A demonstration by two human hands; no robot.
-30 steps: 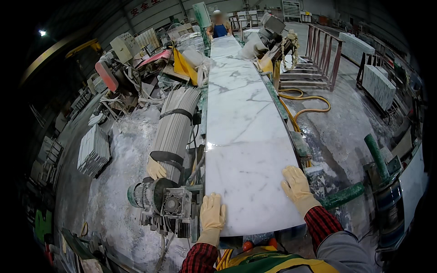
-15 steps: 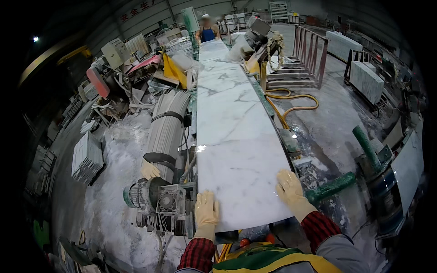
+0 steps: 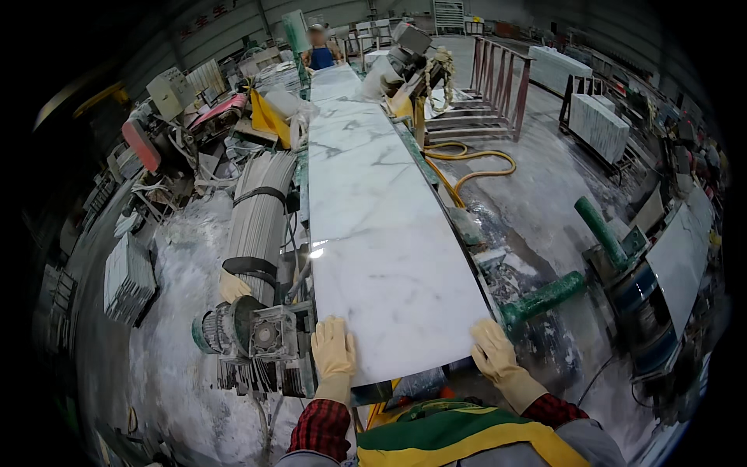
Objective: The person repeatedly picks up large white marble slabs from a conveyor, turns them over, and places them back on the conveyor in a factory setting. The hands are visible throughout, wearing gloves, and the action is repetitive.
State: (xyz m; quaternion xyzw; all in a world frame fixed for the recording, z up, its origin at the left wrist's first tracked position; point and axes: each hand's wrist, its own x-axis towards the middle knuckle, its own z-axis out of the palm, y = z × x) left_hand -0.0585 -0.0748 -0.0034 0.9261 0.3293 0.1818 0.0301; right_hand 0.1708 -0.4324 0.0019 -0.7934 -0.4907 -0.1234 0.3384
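Note:
A long white marble slab (image 3: 397, 296) with grey veins lies on a narrow machine bed, stretching away from me. My left hand (image 3: 334, 346), in a cream rubber glove, rests flat on its near left corner with fingers stretched forward. At the near right corner is my right hand (image 3: 496, 356), gloved the same way, its fingers extended and touching the slab's edge. Neither hand is wrapped round anything. More pale, veined slab surface continues toward the far end, where a person in a blue apron (image 3: 321, 56) stands.
Left of the bed are a dusty motor (image 3: 226, 325), a strapped bundle of strips (image 3: 261, 210) with a cream glove (image 3: 233, 286) on it, and stacked slabs (image 3: 130, 279). To the right are green rollers (image 3: 545, 300), a yellow hose (image 3: 486, 173) and a metal rack (image 3: 498, 89).
The whole view has shifted, so the scene sits further left and slightly higher. My right hand has slid toward me along the slab's right edge to its near corner. My left hand stays on its corner.

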